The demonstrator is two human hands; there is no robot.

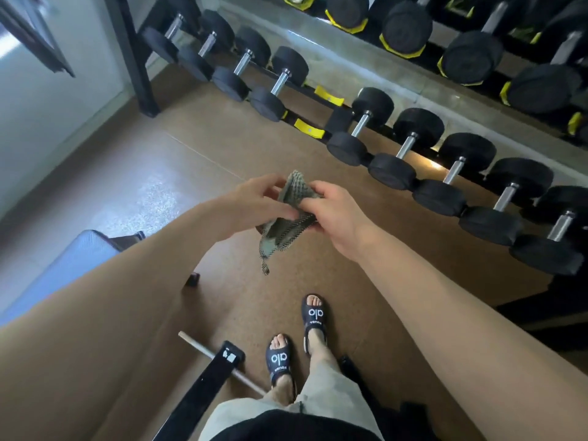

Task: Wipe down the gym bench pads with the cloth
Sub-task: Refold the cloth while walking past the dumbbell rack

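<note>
Two feet in dark slide sandals (280, 361) stand on the brown floor (350, 281) at the bottom of the view, below pale shorts (321, 405). Just beside the left foot, a thin wooden stick (203, 348) lies on the floor, and a black metal bar (203, 389) of a frame crosses over it.

On the left side, partly hidden behind the left forearm, there is the blue bench pad (63, 265). Only one corner of this surface shows, and it is well apart from the cloth.

Higher up, both hands meet in the middle of the view, above the floor. The left hand (254, 198) and the right hand (334, 211) hold between them the cloth (286, 218), a grey-green piece with a woven pattern. The fingers (273, 183) of the left hand are curled and pinch the cloth on its left edge. The fingers of the right hand are curled round its right part, with the thumb on top. The cloth is bunched between the hands, one corner stands up and one narrow end hangs down freely.

Farther away, a long low rack (318, 93) runs across the floor, carrying a row of black dumbbells (359, 128) with shiny handles. Behind it a second row of larger dumbbells sits higher, with yellow parts.
</note>
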